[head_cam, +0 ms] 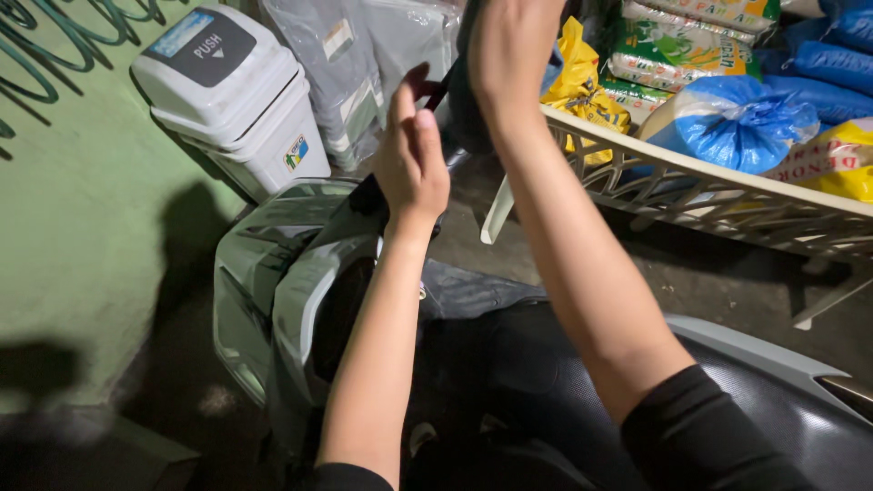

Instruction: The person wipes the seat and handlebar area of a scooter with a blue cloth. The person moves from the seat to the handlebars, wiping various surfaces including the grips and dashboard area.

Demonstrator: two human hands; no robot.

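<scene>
A grey-and-black scooter (300, 273) stands below the person, its seat nearest the camera, a cream rack (691, 182) of sacks beyond. Both hands are raised on a dark object (462, 109) above the front: the right hand (511, 55) grips its top, the left hand (411, 150) pinches its edge. The step appears to be fitting or adjusting it, which calls for a steady hold.

Take the scooter body (291, 273) below your arms as the landmark. Behind it to the left stands the swing-lid bin (232, 91); directly behind it lean wrapped packages (364, 64). To its right runs the lattice rack (709, 195), with sacks (727, 123) piled on it. Your left hand (411, 159) hovers above the scooter, your right hand (509, 55) beyond it, nearer the rack.
</scene>
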